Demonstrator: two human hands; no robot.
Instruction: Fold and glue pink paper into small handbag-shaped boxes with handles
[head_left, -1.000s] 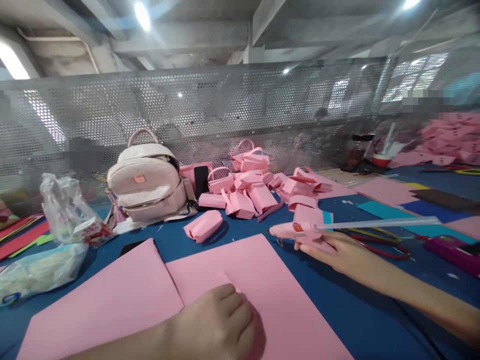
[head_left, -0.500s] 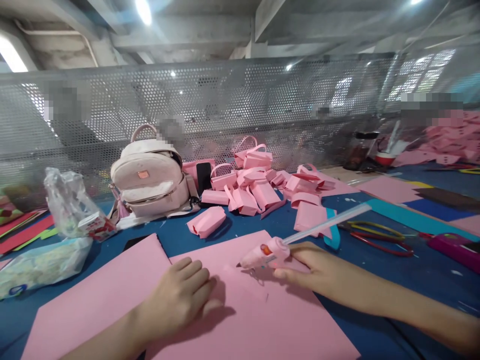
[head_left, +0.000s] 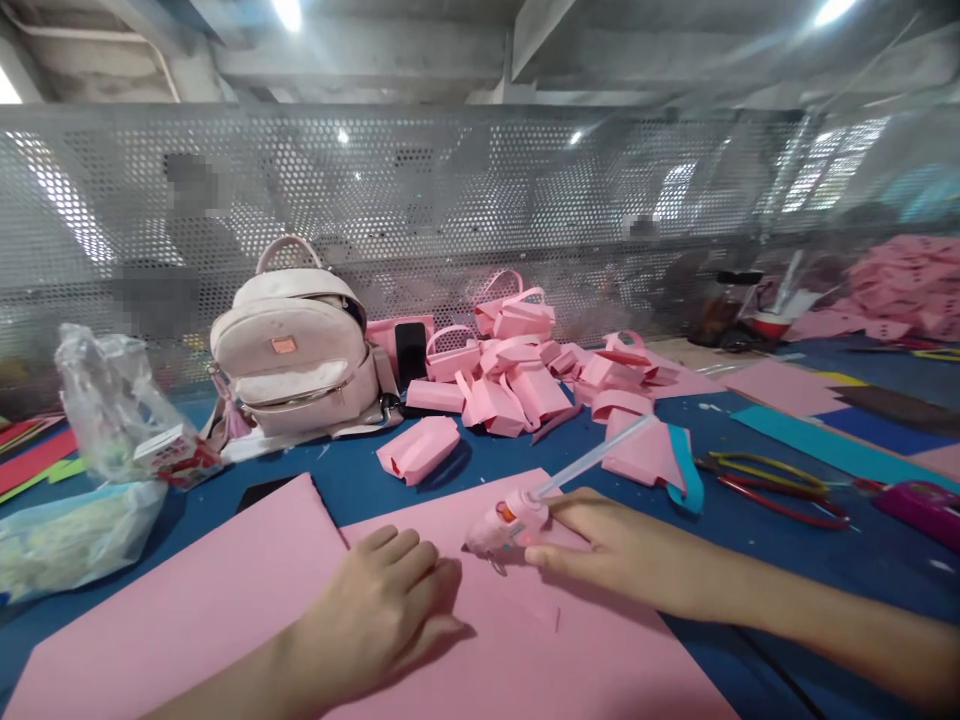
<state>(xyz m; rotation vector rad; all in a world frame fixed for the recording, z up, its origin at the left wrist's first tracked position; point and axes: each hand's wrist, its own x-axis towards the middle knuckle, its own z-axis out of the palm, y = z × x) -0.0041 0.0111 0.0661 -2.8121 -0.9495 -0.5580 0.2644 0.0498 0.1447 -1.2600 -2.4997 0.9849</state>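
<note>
Over the blue table (head_left: 352,480), in the head view, your right hand (head_left: 615,550) is clamping round the pink glue gun (head_left: 510,520), apparently keeping its nozzle angled down above the pink sheet (head_left: 510,670), clear glue stick (head_left: 596,455) jutting out behind! Your left hand (head_left: 390,605) is curling over that sheet, likely steadying it; whether its hidden fingertips are gripping anything, I can't tell.

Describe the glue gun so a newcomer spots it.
On the blue table lie pink paper sheets. Over the right one, the right hand grips the glue gun; unlike pink paper bags behind, it has a translucent stick jutting from its back.
</note>
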